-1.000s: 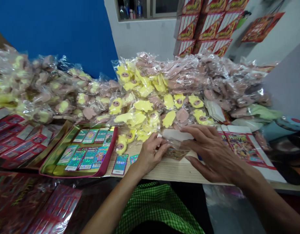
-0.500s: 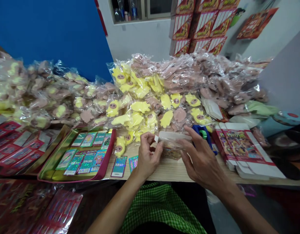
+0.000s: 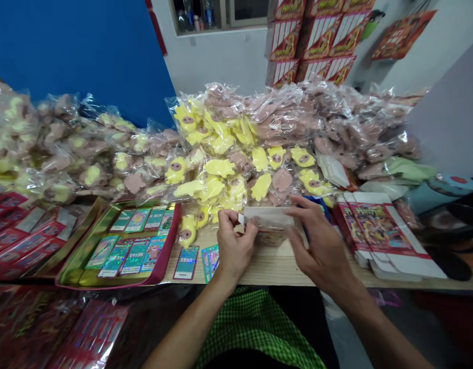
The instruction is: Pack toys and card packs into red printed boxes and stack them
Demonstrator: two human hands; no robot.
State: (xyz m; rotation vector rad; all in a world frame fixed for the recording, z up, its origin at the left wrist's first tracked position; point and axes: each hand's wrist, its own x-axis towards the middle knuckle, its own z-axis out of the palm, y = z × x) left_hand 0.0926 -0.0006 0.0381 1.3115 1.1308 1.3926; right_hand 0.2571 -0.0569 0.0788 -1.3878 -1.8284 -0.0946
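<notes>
The left hand and right hand have raised the plastic packet off the table, pinching its ends.

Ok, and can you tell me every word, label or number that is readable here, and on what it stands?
Loose card on the table: Chinese characters, too blurred to quote.
Flat red printed box: large stylised title, too blurred to read.
Cards in the gold tray: print too small.
Stacked red cartons: print too small.
Bottles on the shelf: labels too small.
</notes>
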